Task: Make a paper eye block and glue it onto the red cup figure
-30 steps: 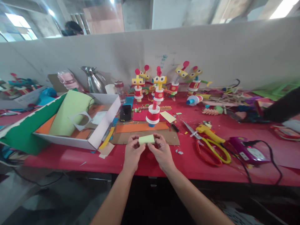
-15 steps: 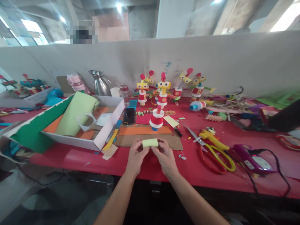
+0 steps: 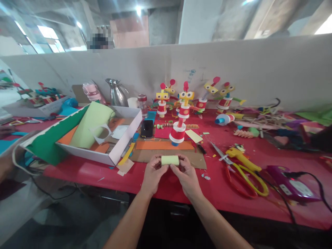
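Note:
A small pale yellow-green roll of paper (image 3: 170, 160) lies level between my two hands, above the front of the red table. My left hand (image 3: 155, 174) grips its left end, thumb below and fingers behind. The right end is pinched the same way by my right hand (image 3: 185, 174). Just beyond stands a paper-cup figure (image 3: 177, 132) with a red band and coiled paper arms. Under and behind the roll are a brown cardboard sheet (image 3: 145, 156) and an orange strip (image 3: 166, 145).
Left, a white box (image 3: 114, 157) holds coloured paper. Right lie scissors (image 3: 241, 173), a yellow glue gun (image 3: 243, 159) and a purple power strip (image 3: 293, 185) with cables. Several cup figures (image 3: 162, 103), a metal jug (image 3: 117, 92) and a phone (image 3: 147, 128) stand or lie behind. Another person's arm (image 3: 10, 159) shows far left.
The view has turned slightly left, so everything sits further right. Another person's arm has come into view at the left edge. Both hands keep hold of the paper roll.

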`<state>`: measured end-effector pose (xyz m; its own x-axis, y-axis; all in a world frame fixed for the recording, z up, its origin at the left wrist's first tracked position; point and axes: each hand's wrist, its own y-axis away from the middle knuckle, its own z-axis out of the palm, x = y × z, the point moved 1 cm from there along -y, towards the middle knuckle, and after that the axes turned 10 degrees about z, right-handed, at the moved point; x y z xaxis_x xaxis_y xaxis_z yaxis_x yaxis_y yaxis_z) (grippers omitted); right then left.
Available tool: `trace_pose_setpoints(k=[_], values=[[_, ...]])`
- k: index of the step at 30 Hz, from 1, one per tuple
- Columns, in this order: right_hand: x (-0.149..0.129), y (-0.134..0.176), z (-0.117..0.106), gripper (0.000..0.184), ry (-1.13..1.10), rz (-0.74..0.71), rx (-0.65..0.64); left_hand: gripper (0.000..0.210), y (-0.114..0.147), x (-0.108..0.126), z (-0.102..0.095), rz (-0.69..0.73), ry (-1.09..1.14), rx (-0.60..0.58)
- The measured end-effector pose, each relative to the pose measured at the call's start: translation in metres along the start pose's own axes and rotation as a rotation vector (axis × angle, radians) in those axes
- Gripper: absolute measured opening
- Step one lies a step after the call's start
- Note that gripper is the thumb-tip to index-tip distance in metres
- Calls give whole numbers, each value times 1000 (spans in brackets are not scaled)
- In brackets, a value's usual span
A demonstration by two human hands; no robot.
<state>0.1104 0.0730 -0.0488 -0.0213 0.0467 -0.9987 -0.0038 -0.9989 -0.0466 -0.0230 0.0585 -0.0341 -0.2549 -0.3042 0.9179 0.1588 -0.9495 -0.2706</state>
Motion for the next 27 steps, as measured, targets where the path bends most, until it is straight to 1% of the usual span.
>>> trace_pose_setpoints(k=[7,18,22,27], values=[[-1,2,-1,14,-56,24,29,6,-1,3,1,-10,-59,-46],[1,1,-1,11,-87,29,21,9,-2,2,1,-14,-86,-29],[-1,1,-1,9,-55,14,13,9,-2,0,-1,-25,-82,-32],[-4,1,0,7,-54,13,44,9,-3,-3,0,-9,-84,-13]])
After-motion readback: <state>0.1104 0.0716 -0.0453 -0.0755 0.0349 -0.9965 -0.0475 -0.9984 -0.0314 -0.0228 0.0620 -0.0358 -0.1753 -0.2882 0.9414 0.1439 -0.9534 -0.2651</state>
